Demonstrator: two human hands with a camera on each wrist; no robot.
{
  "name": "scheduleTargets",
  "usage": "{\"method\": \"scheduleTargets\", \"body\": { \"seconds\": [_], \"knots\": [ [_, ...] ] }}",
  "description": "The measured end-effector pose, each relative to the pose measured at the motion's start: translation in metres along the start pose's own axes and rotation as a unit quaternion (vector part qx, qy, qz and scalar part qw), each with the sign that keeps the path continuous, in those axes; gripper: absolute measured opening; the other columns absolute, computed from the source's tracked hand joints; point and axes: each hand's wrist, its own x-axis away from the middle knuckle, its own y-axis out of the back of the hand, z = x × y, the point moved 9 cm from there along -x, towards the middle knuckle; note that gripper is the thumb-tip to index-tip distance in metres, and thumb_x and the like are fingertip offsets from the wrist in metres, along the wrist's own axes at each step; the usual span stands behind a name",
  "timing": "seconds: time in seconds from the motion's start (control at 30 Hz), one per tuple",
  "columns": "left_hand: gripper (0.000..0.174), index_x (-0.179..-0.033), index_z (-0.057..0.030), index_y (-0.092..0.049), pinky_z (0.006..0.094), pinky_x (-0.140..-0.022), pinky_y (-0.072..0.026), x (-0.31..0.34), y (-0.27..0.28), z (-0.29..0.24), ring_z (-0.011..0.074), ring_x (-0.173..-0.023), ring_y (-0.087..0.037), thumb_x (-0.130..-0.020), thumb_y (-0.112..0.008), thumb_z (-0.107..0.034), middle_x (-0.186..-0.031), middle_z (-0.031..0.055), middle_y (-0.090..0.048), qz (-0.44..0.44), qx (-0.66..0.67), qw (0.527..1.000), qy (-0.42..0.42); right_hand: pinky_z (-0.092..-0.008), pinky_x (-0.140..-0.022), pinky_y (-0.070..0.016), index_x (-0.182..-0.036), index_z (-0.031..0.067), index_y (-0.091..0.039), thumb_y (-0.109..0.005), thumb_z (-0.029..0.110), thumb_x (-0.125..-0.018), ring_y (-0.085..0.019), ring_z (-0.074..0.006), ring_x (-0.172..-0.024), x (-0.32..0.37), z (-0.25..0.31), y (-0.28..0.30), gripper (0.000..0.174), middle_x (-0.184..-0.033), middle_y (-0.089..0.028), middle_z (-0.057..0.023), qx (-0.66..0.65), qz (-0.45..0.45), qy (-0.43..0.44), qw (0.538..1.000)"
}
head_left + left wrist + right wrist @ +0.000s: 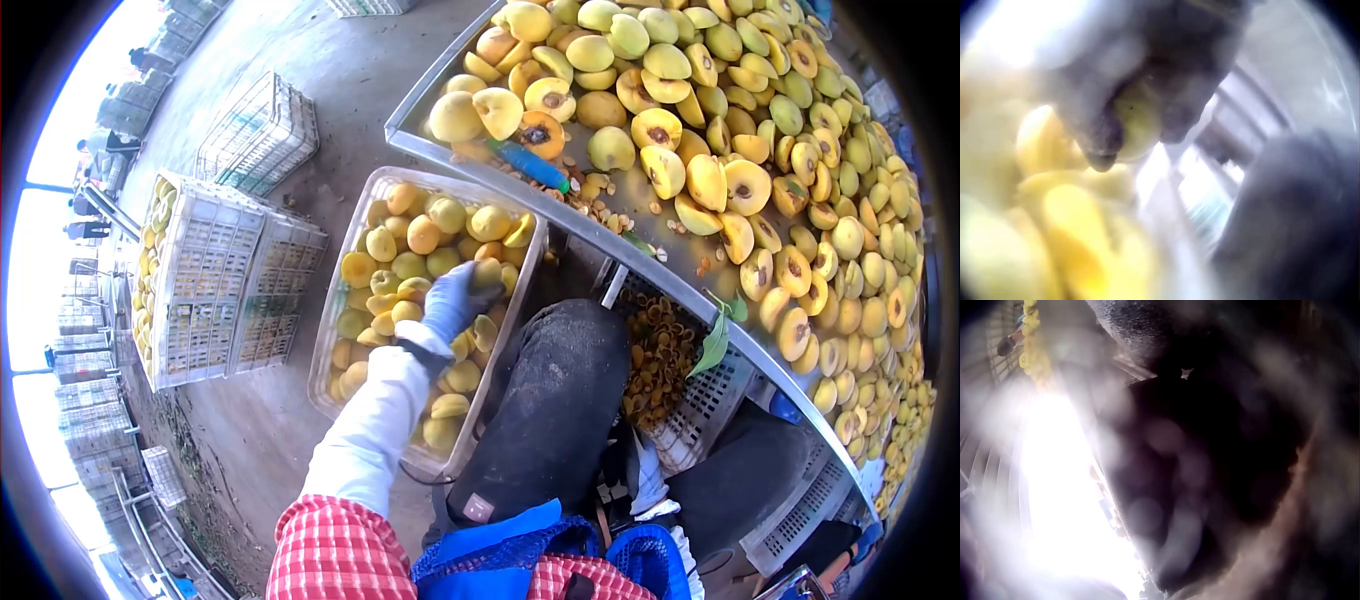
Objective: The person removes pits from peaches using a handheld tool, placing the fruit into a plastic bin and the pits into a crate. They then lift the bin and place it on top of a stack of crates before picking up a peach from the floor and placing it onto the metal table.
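My left hand (455, 302), in a blue glove with darkened fingers, reaches into a white plastic crate (462, 191) of whole yellow peaches. Its fingers grip a greenish-yellow peach (1138, 119), seen between the gloved fingertips in the left wrist view. More yellow fruit (1075, 228) lies blurred just below those fingers. My right hand (648, 478) hangs low between the legs, mostly hidden by the blue mesh and clothing. Dark blur fills much of the right wrist view, so I cannot tell what that hand holds.
A metal-edged table (620, 248) bears heaped peach halves (705, 183) and a blue stick-like object (530, 164). Beneath it, a crate holds brown pits (660, 360). Stacked crates (205, 310) stand left, another crate (260, 135) behind. My dark trouser leg (545, 400) borders the peach crate.
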Motion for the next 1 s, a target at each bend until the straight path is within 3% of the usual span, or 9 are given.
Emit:
{"method": "scheduleTargets", "body": {
  "seconds": [0.03, 0.17, 0.27, 0.33, 0.43, 0.5, 0.73, 0.87, 1.0],
  "knots": [
    [0.046, -0.113, -0.0033, -0.058, 0.031, -0.058, -0.0528, 0.0, -0.004, 0.025, 0.0184, -0.072, -0.066, -0.083, -0.069, -0.036, -0.086, 0.0078, -0.066, 0.038, 0.313, 0.933, 0.174, -0.0281, -0.04, -0.0416, -0.108, 0.0065, -0.054, -0.038, 0.026, -0.102, -0.054, -0.0158, -0.047, 0.0, -0.003, 0.004, 0.026, -0.06, -0.054, -0.0044, 0.022, 0.001, -0.004, 1.0],
    [0.04, -0.106, -0.0052, -0.058, 0.0221, -0.038, -0.0378, -0.024, 0.035, 0.074, 0.0125, -0.049, -0.058, -0.086, -0.068, -0.038, -0.082, 0.0099, -0.066, -0.051, 0.532, 0.802, 0.267, -0.0261, -0.061, -0.0478, -0.109, 0.0034, -0.061, -0.045, 0.025, -0.099, -0.06, -0.0124, -0.068, -0.007, -0.021, 0.018, 0.029, -0.081, -0.065, -0.0055, 0.022, 0.008, -0.013, 1.0],
    [0.049, -0.106, -0.0048, -0.056, 0.0359, -0.057, -0.0502, -0.038, 0.014, 0.108, 0.0242, -0.069, -0.066, -0.088, -0.059, -0.05, -0.089, 0.017, -0.067, 0.063, 0.079, 0.976, 0.193, -0.0262, -0.062, -0.0479, -0.109, 0.0029, -0.061, -0.044, 0.025, -0.099, -0.06, -0.0127, -0.068, -0.008, -0.016, 0.015, 0.029, -0.082, -0.065, -0.0059, 0.022, -0.003, -0.029, 0.999],
    [0.049, -0.104, -0.0062, -0.055, 0.0437, -0.07, -0.0518, -0.042, 0.016, 0.082, 0.0305, -0.08, -0.068, -0.088, -0.056, -0.053, -0.095, 0.0213, -0.067, 0.117, -0.205, 0.959, 0.156, -0.0262, -0.062, -0.048, -0.109, 0.0024, -0.06, -0.044, 0.024, -0.099, -0.06, -0.0129, -0.067, -0.002, 0.001, 0.003, 0.029, -0.081, -0.064, -0.0063, -0.022, -0.005, -0.043, 0.999],
    [0.046, -0.102, -0.0072, -0.055, 0.0433, -0.067, -0.052, -0.048, 0.037, 0.056, 0.0297, -0.08, -0.068, -0.087, -0.057, -0.05, -0.091, 0.0167, -0.067, 0.114, -0.287, 0.939, 0.154, -0.0264, -0.062, -0.0486, -0.111, 0.0023, -0.058, -0.044, 0.024, -0.099, -0.06, -0.0139, -0.067, -0.002, -0.003, 0.012, 0.028, -0.08, -0.064, -0.0069, 0.023, -0.005, -0.043, 0.999],
    [0.041, -0.099, -0.0077, -0.054, 0.0443, -0.064, -0.052, -0.041, 0.066, 0.024, 0.0314, -0.077, -0.067, -0.088, -0.056, -0.047, -0.084, 0.014, -0.063, -0.032, -0.259, 0.958, 0.121, -0.0267, -0.062, -0.0489, -0.112, 0.0025, -0.057, -0.044, 0.024, -0.099, -0.061, -0.015, -0.067, -0.006, -0.001, 0.014, 0.028, -0.079, -0.063, -0.0072, 0.105, 0.007, 0.011, 0.994],
    [0.032, -0.102, -0.0076, -0.048, 0.0467, -0.062, -0.0534, -0.024, -0.025, 0.05, 0.0356, -0.076, -0.065, -0.086, -0.058, -0.034, -0.098, 0.0181, -0.056, 0.034, -0.239, 0.967, 0.082, -0.0268, -0.057, -0.0482, -0.112, 0.0018, -0.055, -0.042, 0.022, -0.1, -0.063, -0.0171, -0.066, -0.004, 0.025, -0.002, 0.027, -0.079, -0.063, -0.0087, 0.338, 0.022, 0.16, 0.927],
    [0.029, -0.101, -0.0067, -0.052, 0.0436, -0.067, -0.051, -0.002, 0.011, 0.03, 0.0328, -0.083, -0.063, -0.085, -0.063, -0.029, -0.095, 0.0156, -0.057, -0.009, -0.123, 0.992, -0.005, -0.0267, -0.05, -0.0457, -0.111, 0.0014, -0.055, -0.04, 0.023, -0.102, -0.061, -0.0167, -0.059, -0.006, 0.012, -0.003, 0.028, -0.073, -0.062, -0.0092, -0.014, 0.03, -0.019, 0.999],
    [0.037, -0.111, -0.0114, -0.057, 0.0431, -0.08, -0.0487, 0.07, 0.045, -0.009, 0.0321, -0.093, -0.06, -0.078, -0.069, -0.022, -0.105, 0.0108, -0.058, -0.045, -0.043, 0.998, -0.004, -0.0286, -0.042, -0.0424, -0.11, 0.0033, -0.056, -0.04, 0.027, -0.102, -0.056, -0.018, -0.047, -0.001, 0.001, 0.002, 0.03, -0.061, -0.059, -0.0085, -0.081, 0.028, -0.03, 0.996]
  ]
}}
